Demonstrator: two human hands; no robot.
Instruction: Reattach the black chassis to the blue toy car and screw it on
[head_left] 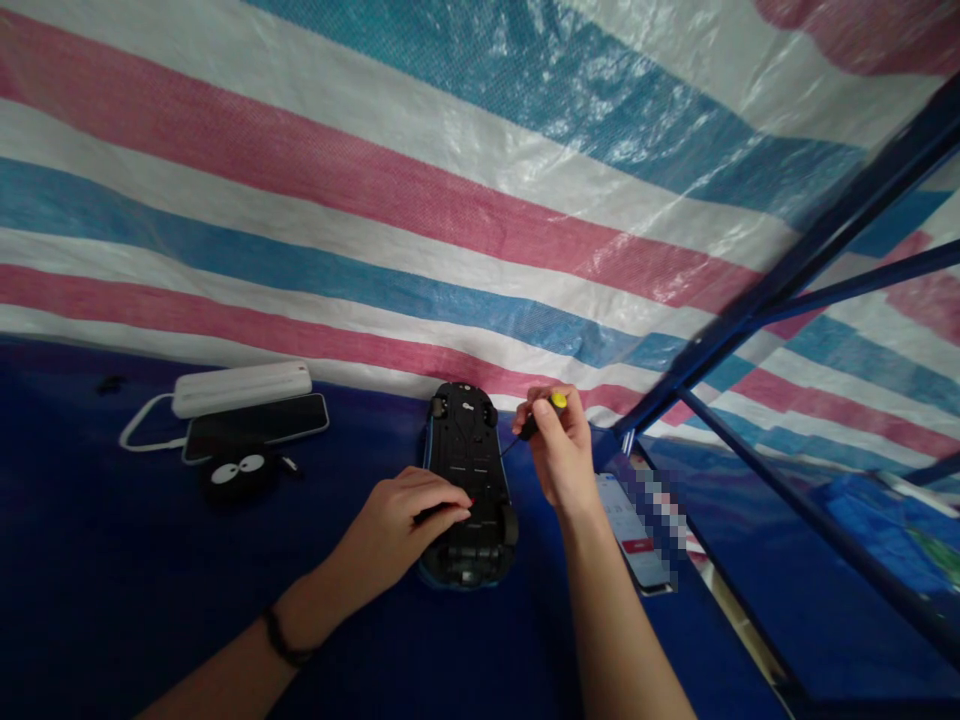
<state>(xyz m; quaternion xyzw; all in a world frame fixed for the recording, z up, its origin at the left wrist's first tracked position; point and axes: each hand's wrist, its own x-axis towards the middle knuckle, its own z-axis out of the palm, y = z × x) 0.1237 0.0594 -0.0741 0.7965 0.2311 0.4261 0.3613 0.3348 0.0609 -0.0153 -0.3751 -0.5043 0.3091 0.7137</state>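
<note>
A toy car (466,455) lies upside down on the dark blue surface, its black underside and wheels facing up. My left hand (420,508) reaches over the car's lower left part, thumb and fingertips pinched together. A tiny red spot shows at those fingertips; what it belongs to is too small to tell. In my right hand (559,440) is a screwdriver (531,428) with a black handle and a yellow end. Its thin shaft slants down to the left, toward the car's right edge. Whether the tip touches the car I cannot tell.
Left of the car lie a white power bank (244,388) with a cable, a dark phone (259,425) and a black pouch with eyes (238,475). Another phone (632,530) with a lit screen lies at right. Blue metal bars (739,300) and a striped sheet (375,200) stand behind.
</note>
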